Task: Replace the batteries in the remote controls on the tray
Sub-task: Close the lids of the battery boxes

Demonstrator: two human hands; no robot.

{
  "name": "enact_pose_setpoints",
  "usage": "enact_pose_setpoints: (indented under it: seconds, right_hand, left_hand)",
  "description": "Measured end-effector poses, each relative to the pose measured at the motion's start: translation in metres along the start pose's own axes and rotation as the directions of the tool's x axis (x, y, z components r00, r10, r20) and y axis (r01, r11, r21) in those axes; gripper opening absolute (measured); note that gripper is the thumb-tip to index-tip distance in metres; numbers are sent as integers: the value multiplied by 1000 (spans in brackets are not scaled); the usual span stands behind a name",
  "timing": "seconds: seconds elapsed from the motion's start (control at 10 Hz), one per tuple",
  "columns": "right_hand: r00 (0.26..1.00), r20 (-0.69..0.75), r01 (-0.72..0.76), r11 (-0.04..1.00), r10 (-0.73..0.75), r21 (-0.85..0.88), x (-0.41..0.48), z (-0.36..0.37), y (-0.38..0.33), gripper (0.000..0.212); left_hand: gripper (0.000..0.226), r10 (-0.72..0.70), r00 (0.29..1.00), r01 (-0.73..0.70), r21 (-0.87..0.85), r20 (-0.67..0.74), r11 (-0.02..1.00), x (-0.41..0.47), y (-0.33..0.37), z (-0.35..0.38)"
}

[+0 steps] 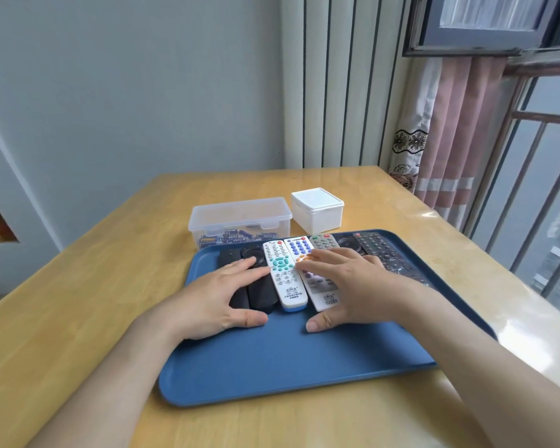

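Note:
A blue tray lies on the wooden table, with several remote controls side by side along its far half. My left hand rests flat, fingers spread, over two black remotes at the left. My right hand lies flat over a white remote with blue buttons and a grey remote. Between my hands lies a white remote with teal buttons, uncovered. A long black remote sits at the right of the row. Neither hand grips anything.
Behind the tray stand a clear plastic box holding batteries and a closed white box. The table's right edge runs beside a window with railings and a pink curtain. A wall stands behind and to the left.

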State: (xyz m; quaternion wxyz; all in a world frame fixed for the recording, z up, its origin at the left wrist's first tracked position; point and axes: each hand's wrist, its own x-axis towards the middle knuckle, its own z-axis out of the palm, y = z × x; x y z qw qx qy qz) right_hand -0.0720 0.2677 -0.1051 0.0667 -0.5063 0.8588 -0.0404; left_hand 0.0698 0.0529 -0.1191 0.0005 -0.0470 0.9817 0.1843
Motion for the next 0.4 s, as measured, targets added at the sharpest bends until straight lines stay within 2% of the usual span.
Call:
enact_pose_setpoints:
  seconds: [0.2, 0.3, 0.4]
  right_hand:
    - [998, -58, -1, 998, -3, -55, -7, 5, -3, 97]
    - [997, -76, 1, 996, 6, 94, -13, 0, -1, 98]
    - [911, -388, 54, 892, 139, 448, -41, -21, 4, 66]
  left_hand:
    - [76, 2, 999, -3, -31, -46, 1000, -2, 1, 1]
    - [81, 0, 992, -16, -129, -124, 992, -7, 5, -3]
    - [54, -41, 848, -204, -398, -528, 894, -32, 24, -14]
